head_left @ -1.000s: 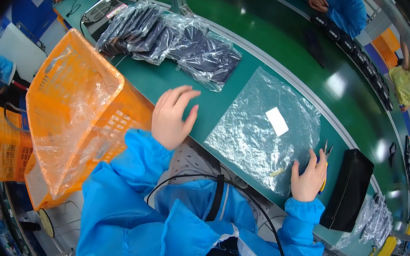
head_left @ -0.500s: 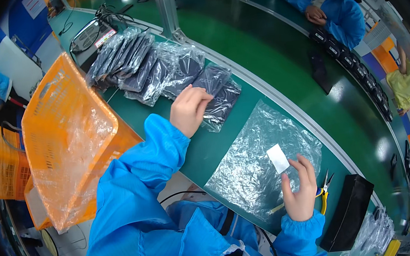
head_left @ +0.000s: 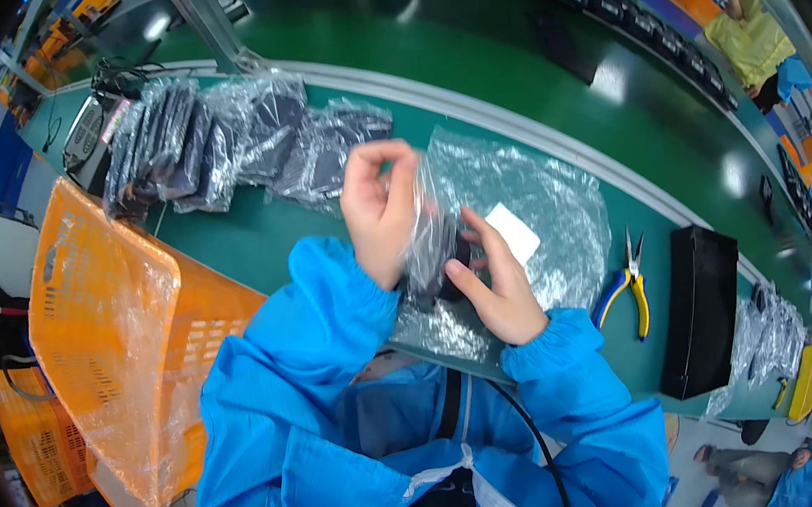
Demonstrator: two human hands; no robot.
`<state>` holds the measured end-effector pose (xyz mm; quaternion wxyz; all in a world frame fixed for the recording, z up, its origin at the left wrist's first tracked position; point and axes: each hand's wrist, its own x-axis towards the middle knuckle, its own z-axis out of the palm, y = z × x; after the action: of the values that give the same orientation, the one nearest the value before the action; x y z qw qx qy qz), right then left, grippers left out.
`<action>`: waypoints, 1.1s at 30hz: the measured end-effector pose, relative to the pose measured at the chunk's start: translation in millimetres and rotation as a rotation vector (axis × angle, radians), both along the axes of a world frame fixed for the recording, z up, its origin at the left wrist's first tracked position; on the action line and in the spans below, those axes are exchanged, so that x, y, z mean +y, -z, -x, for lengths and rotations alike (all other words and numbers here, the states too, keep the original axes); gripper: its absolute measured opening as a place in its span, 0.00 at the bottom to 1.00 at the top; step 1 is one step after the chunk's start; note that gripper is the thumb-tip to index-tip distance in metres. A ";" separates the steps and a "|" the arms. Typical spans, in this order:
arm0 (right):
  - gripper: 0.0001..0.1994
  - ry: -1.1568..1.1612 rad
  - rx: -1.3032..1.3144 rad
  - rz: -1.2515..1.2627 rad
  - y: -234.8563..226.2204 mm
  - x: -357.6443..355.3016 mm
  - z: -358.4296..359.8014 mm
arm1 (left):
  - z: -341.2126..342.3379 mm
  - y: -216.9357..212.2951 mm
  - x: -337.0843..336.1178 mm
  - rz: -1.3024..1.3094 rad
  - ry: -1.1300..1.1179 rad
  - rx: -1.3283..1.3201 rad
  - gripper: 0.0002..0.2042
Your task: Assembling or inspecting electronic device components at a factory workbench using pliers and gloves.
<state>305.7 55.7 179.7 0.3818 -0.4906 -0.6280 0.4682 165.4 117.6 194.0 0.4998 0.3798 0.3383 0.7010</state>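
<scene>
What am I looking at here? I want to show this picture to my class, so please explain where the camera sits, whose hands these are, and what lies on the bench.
The camera is worn on a person's head and looks down, so the blue sleeves rising from the lower edge are their own arms. The fisheye lens bends straight edges.

The left hand and right hand together hold a small dark item in a clear plastic bag.

On the green bench lie a large crinkled clear bag with a white label, a row of bagged dark items, pliers with blue and yellow handles and a black box. An orange basket lined with plastic stands at the left.
</scene>
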 end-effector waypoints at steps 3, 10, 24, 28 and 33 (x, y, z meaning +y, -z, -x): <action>0.36 -0.012 -0.105 -0.178 11.8 -0.7 -4.6 | -20.7 -1.8 7.1 -0.056 0.023 -0.071 0.06; 0.48 0.004 -0.206 -0.401 14.3 -2.8 -2.8 | -46.0 7.2 5.9 -0.048 -0.017 -0.157 0.06; 0.26 0.062 0.457 0.487 0.6 -3.2 -63.5 | 51.4 -31.1 55.2 -0.591 -0.791 0.549 0.06; 0.31 0.119 0.552 0.630 -13.4 -0.7 -54.1 | 84.1 -9.4 61.7 -0.664 -0.308 1.556 0.07; 0.33 0.132 0.632 0.551 -2.8 7.9 -51.5 | 57.2 13.7 46.7 -0.486 -0.153 1.792 0.22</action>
<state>357.2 63.6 182.4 0.4393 -0.4459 -0.2986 0.7204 108.2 164.3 180.3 -0.0889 0.8501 0.4660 0.2288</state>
